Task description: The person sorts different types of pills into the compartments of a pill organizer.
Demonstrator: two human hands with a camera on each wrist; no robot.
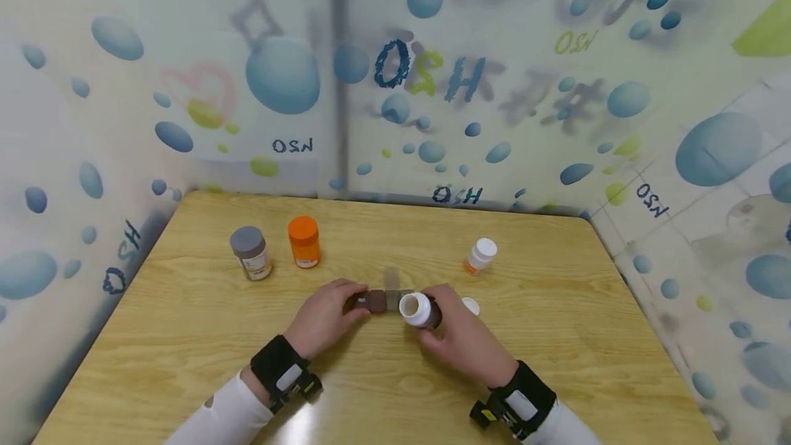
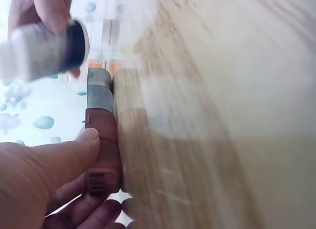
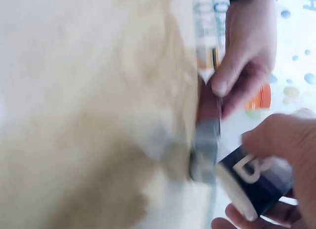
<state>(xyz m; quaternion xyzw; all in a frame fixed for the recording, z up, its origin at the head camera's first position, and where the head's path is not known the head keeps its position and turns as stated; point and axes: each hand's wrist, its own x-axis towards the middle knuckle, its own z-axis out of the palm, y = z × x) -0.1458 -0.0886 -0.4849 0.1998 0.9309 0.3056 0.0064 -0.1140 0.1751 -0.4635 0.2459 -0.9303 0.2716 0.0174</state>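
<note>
A row-shaped pill organizer [image 1: 378,301] with brown and grey-toned compartments lies on the table. From its middle a translucent flap [image 1: 391,277] juts toward the back. My left hand [image 1: 325,318] grips the organizer's left end, thumb [image 2: 89,140] on one side and fingers curled on the other. In my right hand [image 1: 463,335] is an uncapped white bottle [image 1: 415,307] with a dark label [image 3: 256,182], held tilted with its mouth facing left, beside the organizer's right end. What the bottle holds cannot be made out. A white cap [image 1: 471,305] lies just behind the right hand.
At the back left stand a grey-lidded jar [image 1: 252,254] and an orange bottle [image 1: 305,242]. A small white bottle with an orange label [image 1: 480,256] stands at the back right. Patterned walls [image 1: 432,108] enclose the wooden table [image 1: 198,335] at the back and sides.
</note>
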